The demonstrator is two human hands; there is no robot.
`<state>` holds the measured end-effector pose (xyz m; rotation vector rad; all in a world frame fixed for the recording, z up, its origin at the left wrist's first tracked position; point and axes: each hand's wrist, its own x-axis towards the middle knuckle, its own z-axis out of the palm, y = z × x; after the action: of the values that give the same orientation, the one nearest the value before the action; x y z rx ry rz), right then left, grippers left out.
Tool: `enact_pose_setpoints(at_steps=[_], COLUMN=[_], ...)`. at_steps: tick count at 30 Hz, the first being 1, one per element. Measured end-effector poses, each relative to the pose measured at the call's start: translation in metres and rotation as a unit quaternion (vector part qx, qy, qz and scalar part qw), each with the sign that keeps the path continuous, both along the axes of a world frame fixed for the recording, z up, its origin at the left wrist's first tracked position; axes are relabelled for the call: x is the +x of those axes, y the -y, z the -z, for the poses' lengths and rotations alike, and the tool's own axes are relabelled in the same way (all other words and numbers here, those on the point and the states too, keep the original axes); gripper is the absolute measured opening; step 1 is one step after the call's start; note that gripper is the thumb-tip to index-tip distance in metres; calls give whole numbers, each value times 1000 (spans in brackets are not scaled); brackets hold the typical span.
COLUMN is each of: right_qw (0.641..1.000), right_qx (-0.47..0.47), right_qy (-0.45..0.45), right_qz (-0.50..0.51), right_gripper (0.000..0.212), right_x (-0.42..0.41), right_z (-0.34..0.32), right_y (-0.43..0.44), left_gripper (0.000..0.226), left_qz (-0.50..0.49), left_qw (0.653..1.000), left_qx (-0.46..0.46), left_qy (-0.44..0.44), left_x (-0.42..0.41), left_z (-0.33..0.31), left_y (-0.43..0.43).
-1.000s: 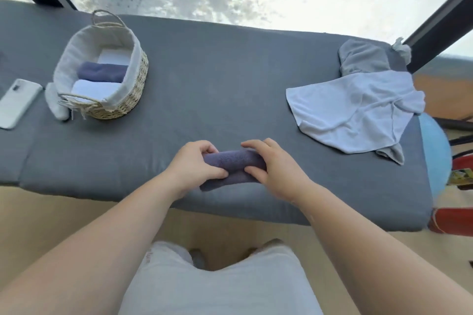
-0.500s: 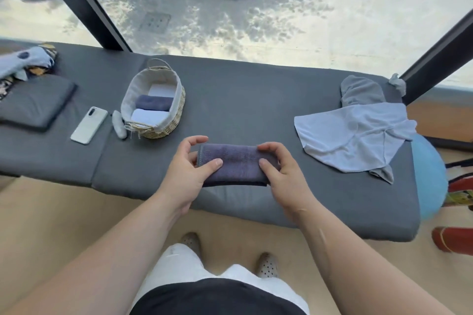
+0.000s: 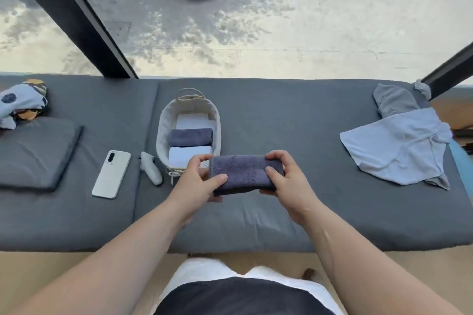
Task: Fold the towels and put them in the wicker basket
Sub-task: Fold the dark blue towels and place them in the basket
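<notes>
Left hand [image 3: 198, 181] and right hand [image 3: 289, 181] grip the folded towel [image 3: 244, 175] between them; basket [image 3: 163, 133] just beyond.

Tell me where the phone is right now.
In the head view the phone lies flat on the grey mat, left of centre, between the dark cushion and the small white controller beside the wicker basket.

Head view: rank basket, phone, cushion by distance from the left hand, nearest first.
1. Basket: just beyond the left hand, which grips the towel.
2. Phone: further left, lying flat.
3. Cushion: far left.
</notes>
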<state>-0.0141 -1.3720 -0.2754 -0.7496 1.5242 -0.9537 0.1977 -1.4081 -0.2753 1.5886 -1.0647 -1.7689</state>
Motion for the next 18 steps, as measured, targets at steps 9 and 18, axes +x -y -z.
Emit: enact_pose_setpoints(at_steps=[9,18], right_qw=[998,996], right_qx=[53,62], right_qy=[27,-60], right_qz=[-21,20], right_gripper=[35,37], right_x=[99,134], right_z=[12,84], right_y=[75,178], left_gripper=[46,34], left_qz=[-32,-65], left_qw=[999,988], left_qx=[12,-38], left_qy=[21,136], left_x=[102,113], left_z=[22,102], left_y=[80,170])
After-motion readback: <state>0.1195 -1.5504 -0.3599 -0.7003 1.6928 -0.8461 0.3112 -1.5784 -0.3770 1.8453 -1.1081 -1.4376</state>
